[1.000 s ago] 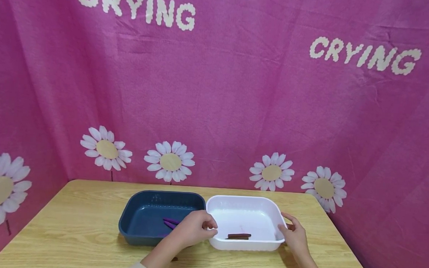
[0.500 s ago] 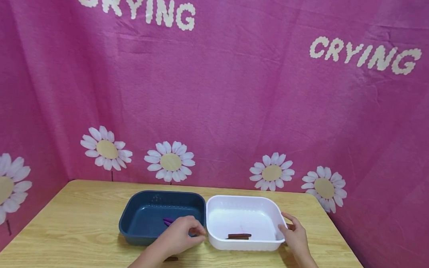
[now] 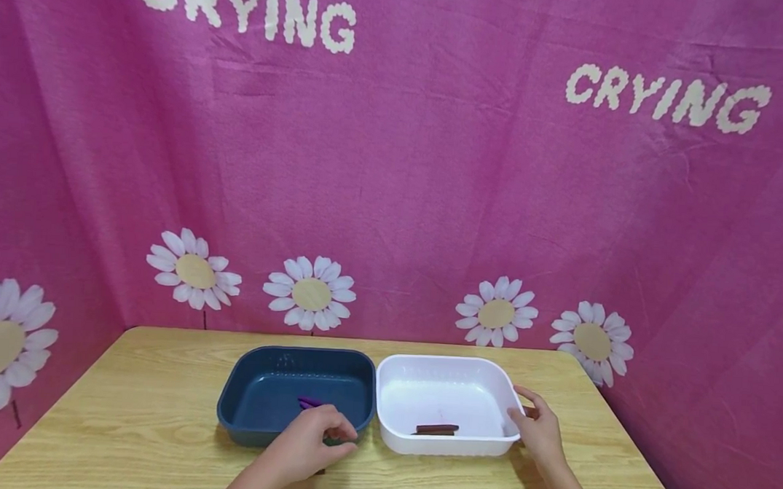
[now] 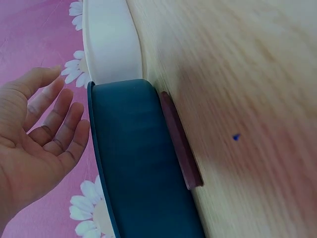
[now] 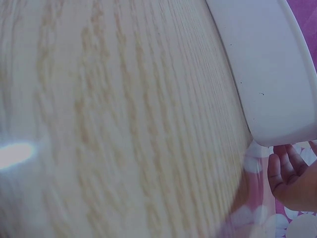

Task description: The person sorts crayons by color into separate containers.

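Observation:
My left hand (image 3: 310, 445) hovers over the near rim of the dark blue tub (image 3: 295, 354), fingers loosely bent and holding nothing. On the table close against that tub's near wall lies a brown crayon-like stick (image 4: 181, 141), mostly hidden by the hand in the head view. Purple sticks (image 3: 309, 402) lie inside the dark blue tub, partly covered by my hand. The white tub (image 3: 445, 445) stands to its right, with brown sticks (image 3: 437, 428) near its front wall. At the white tub's right end, my right hand (image 3: 541, 432) grips the rim, thumb on the inner side.
Both tubs stand side by side on a light wood table (image 3: 155, 409). A pink curtain (image 3: 400, 201) with daisies and lettering hangs behind it. A small dark blue mark (image 4: 236, 137) shows on the tabletop in the left wrist view.
My left hand has moved left and nearer, from the white tub's front left corner to the front of the dark blue tub. My right hand has stayed on the white tub's rim.

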A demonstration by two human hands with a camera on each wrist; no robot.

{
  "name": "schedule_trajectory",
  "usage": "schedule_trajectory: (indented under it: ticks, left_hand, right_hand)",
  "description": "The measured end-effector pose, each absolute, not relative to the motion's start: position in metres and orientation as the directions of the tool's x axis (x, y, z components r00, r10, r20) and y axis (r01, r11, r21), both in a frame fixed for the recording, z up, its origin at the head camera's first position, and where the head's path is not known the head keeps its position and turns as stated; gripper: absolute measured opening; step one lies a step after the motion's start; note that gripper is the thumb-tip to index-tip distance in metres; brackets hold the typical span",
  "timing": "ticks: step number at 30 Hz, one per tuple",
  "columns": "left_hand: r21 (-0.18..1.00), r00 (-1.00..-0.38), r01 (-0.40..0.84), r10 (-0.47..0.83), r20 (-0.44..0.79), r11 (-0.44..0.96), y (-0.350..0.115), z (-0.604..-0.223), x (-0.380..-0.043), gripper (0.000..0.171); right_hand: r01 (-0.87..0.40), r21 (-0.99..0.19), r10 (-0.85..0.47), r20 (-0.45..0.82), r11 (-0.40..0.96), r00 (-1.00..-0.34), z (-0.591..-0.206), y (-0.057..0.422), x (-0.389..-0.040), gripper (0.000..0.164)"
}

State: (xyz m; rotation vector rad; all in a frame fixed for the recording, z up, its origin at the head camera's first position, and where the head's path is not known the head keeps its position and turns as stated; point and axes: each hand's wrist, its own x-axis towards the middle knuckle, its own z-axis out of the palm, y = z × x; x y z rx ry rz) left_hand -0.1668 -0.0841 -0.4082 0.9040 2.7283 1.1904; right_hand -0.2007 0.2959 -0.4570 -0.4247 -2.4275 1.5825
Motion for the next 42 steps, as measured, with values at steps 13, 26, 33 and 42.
schedule_trajectory:
  ticks: [13, 26, 33, 42]
  left_hand:
    - [0.708, -0.848, 0.461, 0.501, 0.173, 0.535, -0.106, -0.416, -0.151, 0.013]
    - [0.707, -0.878, 0.386, 0.471, 0.084, 0.593, -0.133, -0.422, -0.144, 0.016]
    - [0.652, -0.892, 0.357, 0.451, 0.025, 0.669, -0.148, -0.426, -0.145, 0.019]
    - [0.597, -0.865, 0.435, 0.498, 0.069, 0.673, -0.166, -0.441, -0.151, 0.02]
  right_hand:
    - [0.137, -0.915, 0.342, 0.001, 0.379, -0.94, -0.456, 0.296, -0.2, 0.046]
    - [0.149, -0.915, 0.344, -0.011, 0.376, -0.939, -0.456, 0.296, -0.2, 0.045]
    - [0.151, -0.913, 0.346, -0.012, 0.379, -0.938, -0.458, 0.297, -0.201, 0.045]
    - [0.128, -0.917, 0.341, 0.009, 0.377, -0.94, -0.459, 0.297, -0.201, 0.046]
